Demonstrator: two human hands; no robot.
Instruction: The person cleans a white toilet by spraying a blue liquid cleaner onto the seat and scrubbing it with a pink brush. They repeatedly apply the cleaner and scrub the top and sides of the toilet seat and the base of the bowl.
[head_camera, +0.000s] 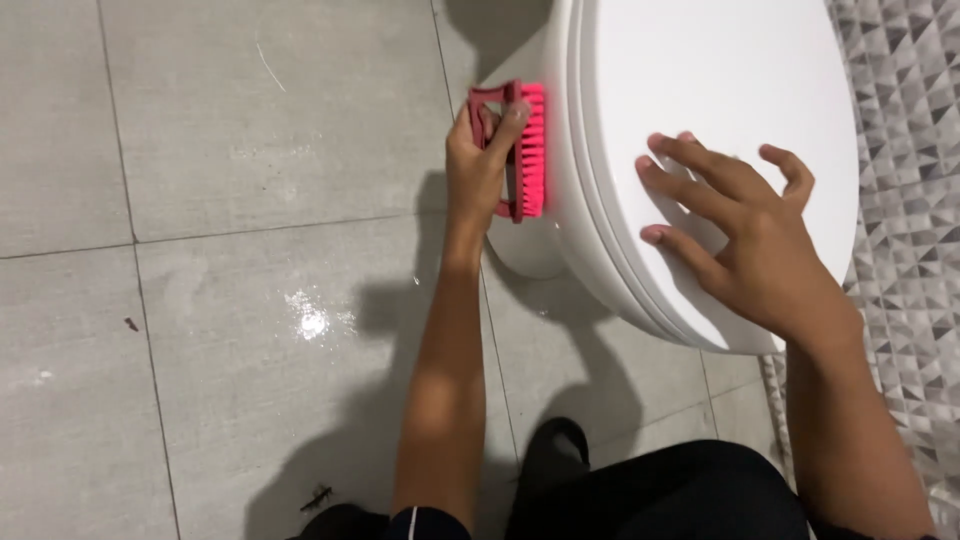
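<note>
A pink scrub brush (522, 150) was gripped in the left hand (478, 160), its fingers (508, 122) closed around the looped handle, and its bristles were pressed against the outer side of the white toilet (560, 215), just below the closed lid (720, 90). The right hand (745, 235) was laid flat on that lid, fingers spread and holding nothing. The brush was judged light and rigid, its bristles springy, and probably slippery when wet; the handle loop was judged the surest hold. A wet patch (310, 320) gleamed on the grey tiled floor (200, 150) left of the toilet.
</note>
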